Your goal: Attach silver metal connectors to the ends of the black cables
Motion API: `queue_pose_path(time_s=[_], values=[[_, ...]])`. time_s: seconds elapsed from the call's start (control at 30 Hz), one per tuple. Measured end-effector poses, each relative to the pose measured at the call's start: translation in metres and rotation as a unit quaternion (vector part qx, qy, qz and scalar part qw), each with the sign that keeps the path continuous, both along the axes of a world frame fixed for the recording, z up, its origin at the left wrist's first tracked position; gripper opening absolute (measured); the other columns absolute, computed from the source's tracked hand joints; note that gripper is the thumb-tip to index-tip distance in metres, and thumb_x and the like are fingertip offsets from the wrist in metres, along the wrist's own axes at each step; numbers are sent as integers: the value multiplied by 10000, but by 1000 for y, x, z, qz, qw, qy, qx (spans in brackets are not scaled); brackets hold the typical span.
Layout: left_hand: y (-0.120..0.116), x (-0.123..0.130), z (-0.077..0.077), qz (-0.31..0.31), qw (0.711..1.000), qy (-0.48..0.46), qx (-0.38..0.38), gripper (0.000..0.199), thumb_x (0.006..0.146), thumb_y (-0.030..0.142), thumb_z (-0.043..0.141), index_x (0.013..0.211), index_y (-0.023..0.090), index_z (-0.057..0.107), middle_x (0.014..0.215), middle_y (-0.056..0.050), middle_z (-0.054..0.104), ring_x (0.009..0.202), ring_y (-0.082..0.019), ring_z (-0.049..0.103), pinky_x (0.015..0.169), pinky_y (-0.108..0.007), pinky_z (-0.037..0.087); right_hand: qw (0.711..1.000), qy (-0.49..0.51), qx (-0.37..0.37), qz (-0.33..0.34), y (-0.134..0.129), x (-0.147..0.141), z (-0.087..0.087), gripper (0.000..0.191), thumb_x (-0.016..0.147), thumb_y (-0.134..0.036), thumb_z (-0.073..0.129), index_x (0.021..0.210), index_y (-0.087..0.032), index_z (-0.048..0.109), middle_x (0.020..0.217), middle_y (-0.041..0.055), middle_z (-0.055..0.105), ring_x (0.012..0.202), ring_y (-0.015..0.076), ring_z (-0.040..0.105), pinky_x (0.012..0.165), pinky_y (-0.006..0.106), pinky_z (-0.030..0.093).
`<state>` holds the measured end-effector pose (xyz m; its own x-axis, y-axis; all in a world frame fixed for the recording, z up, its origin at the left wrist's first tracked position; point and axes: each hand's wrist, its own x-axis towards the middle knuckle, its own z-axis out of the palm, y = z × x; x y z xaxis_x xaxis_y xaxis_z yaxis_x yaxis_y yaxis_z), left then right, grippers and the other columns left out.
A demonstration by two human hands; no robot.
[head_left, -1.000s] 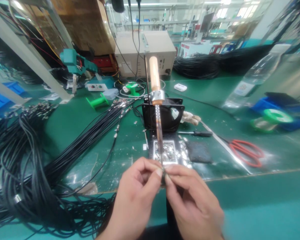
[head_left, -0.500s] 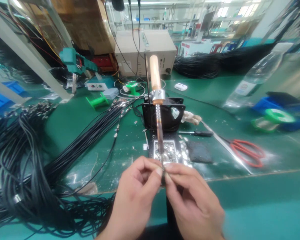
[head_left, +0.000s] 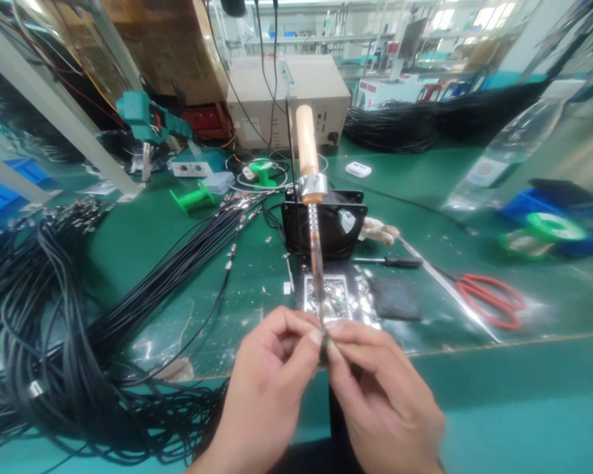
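A soldering iron (head_left: 308,151) with a wooden handle is fixed upright in a metal clamp, its tip pointing down between my hands. My left hand (head_left: 271,375) pinches thumb against forefinger just left of the tip. From the other side my right hand (head_left: 380,388) pinches at the same spot. What the fingertips grip is small and mostly hidden; a dark bit shows between them. Beyond my fingers is a white-rimmed tray (head_left: 348,289) of small shiny metal pieces. A black fan (head_left: 320,227) stands behind the iron's shaft.
Black cables (head_left: 69,329) lie bundled at the left, hanging over the table edge. Red-handled scissors (head_left: 491,299), a screwdriver (head_left: 399,262), a dark pad (head_left: 395,299) and a plastic bottle (head_left: 503,158) are on the right. Green spools (head_left: 192,197) and a beige box-shaped device (head_left: 286,99) stand farther back.
Hardly anything differs. Both hands keep their pinch under the iron's tip, with only a very slight shift of the fingers and of the view.
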<state>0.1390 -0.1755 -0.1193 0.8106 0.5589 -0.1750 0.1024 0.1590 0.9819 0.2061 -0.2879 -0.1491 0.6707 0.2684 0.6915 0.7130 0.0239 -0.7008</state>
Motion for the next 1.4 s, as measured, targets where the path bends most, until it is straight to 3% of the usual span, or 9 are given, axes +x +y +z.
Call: queue_pose_path(time_s=[0.27,0.7,1.03,1.4], values=[[0,0,0,-6,1000,10,3,167,940,247,680,782,192,672,901,19,668,779,-100,615,719,-193,489,1000,7,4,1,-2,-1,-2,203,863,31,677,905,-152,753,972,29,759,909,86,728,903,158,597],[-1,-3,-2,-8,1000,17,0,154,943,254,686,801,196,681,873,27,655,719,-86,566,653,-188,451,1000,14,0,-3,-1,-3,-3,187,866,10,679,893,-159,752,967,34,748,889,96,726,875,166,602],[1,0,0,-8,1000,21,2,156,952,245,674,804,194,673,876,28,650,720,-86,560,644,-190,443,1000,7,-4,-12,1,-1,1,205,863,7,679,891,-180,760,931,43,758,837,141,747,804,238,649],[0,0,2,-5,1000,17,2,156,948,236,673,798,192,666,880,25,659,718,-87,559,629,-192,433,1000,0,-3,-11,1,0,0,203,861,17,686,900,-169,759,951,48,757,865,132,746,841,224,639]])
